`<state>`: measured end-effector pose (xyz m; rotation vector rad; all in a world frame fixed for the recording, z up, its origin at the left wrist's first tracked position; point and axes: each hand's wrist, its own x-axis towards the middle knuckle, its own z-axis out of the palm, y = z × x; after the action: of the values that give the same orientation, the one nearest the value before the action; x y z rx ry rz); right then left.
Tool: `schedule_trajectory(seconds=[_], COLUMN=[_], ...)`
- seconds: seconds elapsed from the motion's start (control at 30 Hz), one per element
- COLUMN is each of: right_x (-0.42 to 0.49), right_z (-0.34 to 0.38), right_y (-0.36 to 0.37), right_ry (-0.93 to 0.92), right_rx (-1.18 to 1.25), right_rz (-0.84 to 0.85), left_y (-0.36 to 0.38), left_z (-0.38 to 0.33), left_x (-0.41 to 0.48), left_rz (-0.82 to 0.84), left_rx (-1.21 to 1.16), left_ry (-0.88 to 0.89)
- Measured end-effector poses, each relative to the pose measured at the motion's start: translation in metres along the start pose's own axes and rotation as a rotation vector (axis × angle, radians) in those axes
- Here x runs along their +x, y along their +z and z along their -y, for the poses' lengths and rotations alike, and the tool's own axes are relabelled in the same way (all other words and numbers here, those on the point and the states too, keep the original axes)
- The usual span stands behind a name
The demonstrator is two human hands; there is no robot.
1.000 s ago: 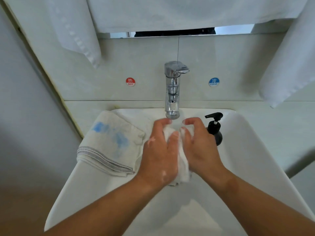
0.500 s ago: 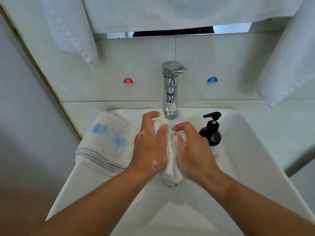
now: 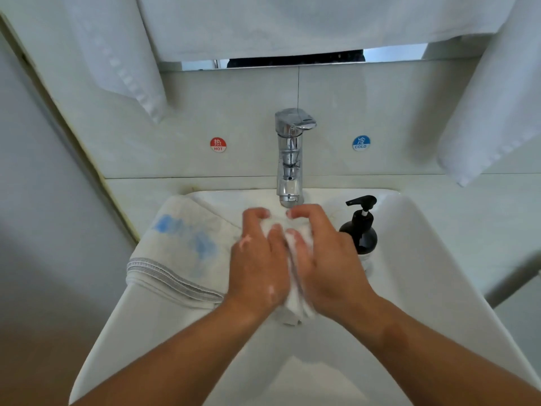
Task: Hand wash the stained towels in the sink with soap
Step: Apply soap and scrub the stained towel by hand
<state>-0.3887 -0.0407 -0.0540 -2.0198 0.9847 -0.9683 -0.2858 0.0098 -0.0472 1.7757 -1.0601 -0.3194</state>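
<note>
**Item 1. White towel (image 3: 294, 310).** It was bunched between my hands over the basin of the sink (image 3: 424, 259), toward its back edge and just under the spout. My left hand (image 3: 260, 265) gripped one side with the fingers curled round the cloth. My right hand (image 3: 325, 259) gripped the other side the same way. There were flecks of lather on the back of my left hand.

Handling note, as I judged it: rub the two gripped folds against each other in short strokes, keep the soiled face turned inward, and shift the grip often so fresh cloth meets the soap. Hold it low in the basin to keep splashes in.

**Item 2. Stained towel (image 3: 181, 250).** It lay folded over the sink's left rim near the back-left corner, with blue blotches uppermost and a grey stitched hem. It looked not yet washed.

**Item 3. Soap pump bottle (image 3: 360, 230).** This dark bottle stood at the right rim near the back-right corner, just beside my right hand. I could see no label.

**Item 4. Tap (image 3: 291, 153).** It was chrome and stood at the middle of the back edge. I could not tell whether water ran.

**Item 5. Writing.** A red sticker (image 3: 218, 145) read "HOT" and a blue sticker (image 3: 361, 143) read "COLD", each under a Chinese character.
</note>
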Motion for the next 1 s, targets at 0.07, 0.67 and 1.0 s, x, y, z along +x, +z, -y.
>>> schedule_trajectory(seconds=[0.07,0.67,1.0], right_x=[0.009,0.013,0.014], right_z=[-0.006,-0.028,-0.026], right_y=[-0.005,0.004,0.006], right_ry=[0.049,0.711,0.484], right_rx=[0.003,0.398,0.635], right_rz=[-0.082,0.264,0.117], left_y=[0.001,-0.039,-0.015], left_z=[-0.001,0.042,0.05], left_x=[-0.024,0.011,0.008], left_rz=[0.094,0.295,0.163], left_rx=[0.042,-0.386,-0.171], left_ry=[0.103,-0.398,-0.328])
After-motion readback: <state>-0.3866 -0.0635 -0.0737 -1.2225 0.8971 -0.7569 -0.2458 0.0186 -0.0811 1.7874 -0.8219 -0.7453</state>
